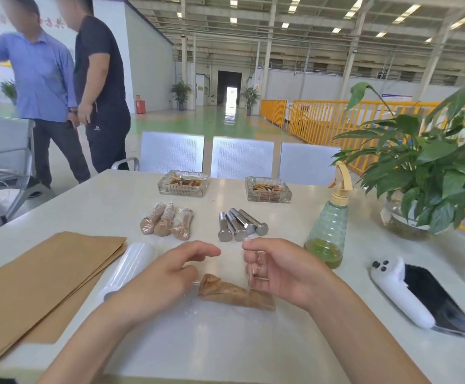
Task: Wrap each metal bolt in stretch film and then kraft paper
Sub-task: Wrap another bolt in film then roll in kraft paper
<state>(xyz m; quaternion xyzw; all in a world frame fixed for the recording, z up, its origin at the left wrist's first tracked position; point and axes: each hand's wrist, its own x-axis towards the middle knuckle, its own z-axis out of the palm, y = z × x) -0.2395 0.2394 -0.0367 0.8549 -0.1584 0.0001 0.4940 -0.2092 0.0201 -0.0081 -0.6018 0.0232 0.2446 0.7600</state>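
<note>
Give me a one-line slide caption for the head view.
Right hand pinches stretch film over a paper-wrapped bolt; left hand hovers open; four bare bolts wait.

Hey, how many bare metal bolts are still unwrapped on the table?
4. The bare metal bolts lie side by side mid-table, just beyond the right hand: at and. None seems hidden.

Ashtrays: two glass ashtrays (182, 183) (268, 189) at the table's far edge, well apart
Spray bottle: green spray bottle (328, 234), upright, right of centre
Plant: leafy plant (430, 167) in a glass bowl
Phone: dark phone (442, 300) touching a white controller (400, 295)
Chairs: three metal chairs (241, 157) behind the table (253, 342)
People: two people (67, 87) standing far left
</note>
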